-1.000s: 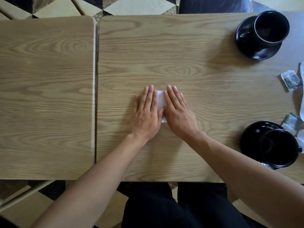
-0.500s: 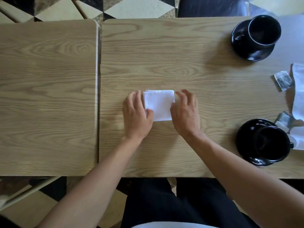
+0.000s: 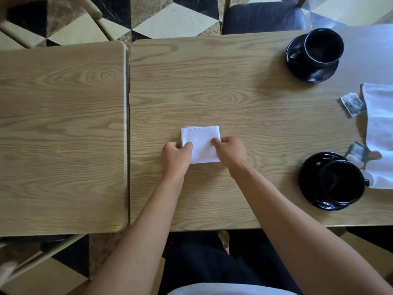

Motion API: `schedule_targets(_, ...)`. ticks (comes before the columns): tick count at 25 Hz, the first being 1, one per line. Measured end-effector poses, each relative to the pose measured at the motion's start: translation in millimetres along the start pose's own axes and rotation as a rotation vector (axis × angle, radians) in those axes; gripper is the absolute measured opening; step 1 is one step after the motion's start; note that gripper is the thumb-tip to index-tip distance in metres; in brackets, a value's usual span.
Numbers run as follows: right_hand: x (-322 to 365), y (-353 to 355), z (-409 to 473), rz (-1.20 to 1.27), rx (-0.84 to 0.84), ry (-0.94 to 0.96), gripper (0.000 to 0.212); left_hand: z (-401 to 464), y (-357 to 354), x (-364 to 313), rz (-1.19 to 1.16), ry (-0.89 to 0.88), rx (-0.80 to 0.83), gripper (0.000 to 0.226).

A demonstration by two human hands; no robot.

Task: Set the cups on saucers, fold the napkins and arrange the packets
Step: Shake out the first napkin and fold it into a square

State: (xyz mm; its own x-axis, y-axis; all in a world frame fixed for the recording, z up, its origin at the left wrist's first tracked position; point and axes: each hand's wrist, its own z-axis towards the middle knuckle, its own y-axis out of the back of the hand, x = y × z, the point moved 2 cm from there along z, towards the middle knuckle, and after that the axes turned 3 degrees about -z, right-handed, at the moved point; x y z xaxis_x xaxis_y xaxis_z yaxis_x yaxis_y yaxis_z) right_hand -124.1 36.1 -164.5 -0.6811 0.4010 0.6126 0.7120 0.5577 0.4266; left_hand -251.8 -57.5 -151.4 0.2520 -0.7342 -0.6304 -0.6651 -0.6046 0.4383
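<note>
A small folded white napkin (image 3: 201, 141) lies in the middle of the right table. My left hand (image 3: 175, 155) pinches its left edge and my right hand (image 3: 230, 151) pinches its right side, fingers curled. A black cup (image 3: 323, 47) stands on a black saucer (image 3: 302, 69) at the far right. A second black cup (image 3: 342, 182) sits on its saucer (image 3: 308, 184) near the front right. An unfolded white napkin (image 3: 380, 124) lies at the right edge, with one grey packet (image 3: 352, 103) left of it and another packet (image 3: 358, 153) partly under it.
A second wooden table (image 3: 61, 135) adjoins on the left, a narrow gap between the two. A dark chair seat (image 3: 263, 15) stands beyond the far edge. The tiled floor shows around the tables.
My hands went from pressing flat over the napkin to sliding apart, then back toward me, and now pinch its sides with curled fingers. The napkin is now uncovered.
</note>
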Motion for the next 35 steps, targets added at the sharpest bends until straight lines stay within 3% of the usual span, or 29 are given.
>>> schedule_targets(1,-1,2,-1,0.045,0.055,-0.019,0.031,-1,2,0,-0.067,0.065,0.043,0.025)
schedule_targets(5,0,20,-12,0.123,0.137,-0.091,0.010,-10,8,0,-0.286,0.293,0.280,0.021)
schedule_targets(8,4,38,-11,0.221,0.185,-0.082,0.008,-6,0,-15,-0.290,0.214,0.384,0.018)
schedule_targets(13,34,86,37,0.326,0.084,0.015,0.004,24,-48,-84,-0.333,0.074,0.397,0.010)
schedule_targets(16,62,117,84,0.371,0.006,0.020,0.022,49,-85,-132,-0.356,0.028,0.440,0.003)
schedule_targets(18,77,133,115,0.328,-0.039,0.078,0.031,66,-106,-159,-0.327,-0.008,0.453,0.006)
schedule_targets(20,91,146,144,0.230,-0.090,0.174,0.010,82,-126,-182,-0.290,-0.068,0.436,0.010)
schedule_targets(21,94,149,156,0.180,-0.124,0.202,0.017,89,-134,-191,-0.271,-0.101,0.414,0.012)
schedule_targets(23,101,153,170,0.089,-0.207,0.273,0.034,101,-148,-205,-0.196,-0.174,0.341,0.027)
schedule_targets(25,104,151,179,0.008,-0.271,0.375,0.032,106,-156,-210,-0.028,-0.240,0.212,0.052)
schedule_targets(27,100,145,182,-0.099,-0.305,0.464,0.031,103,-161,-208,0.139,-0.353,0.118,0.062)
schedule_targets(31,89,136,183,-0.415,-0.332,0.542,0.047,92,-174,-192,0.462,-0.683,-0.004,0.068)
schedule_targets(35,83,133,169,-0.539,-0.264,0.500,0.061,85,-165,-180,0.812,-0.785,-0.099,0.053)
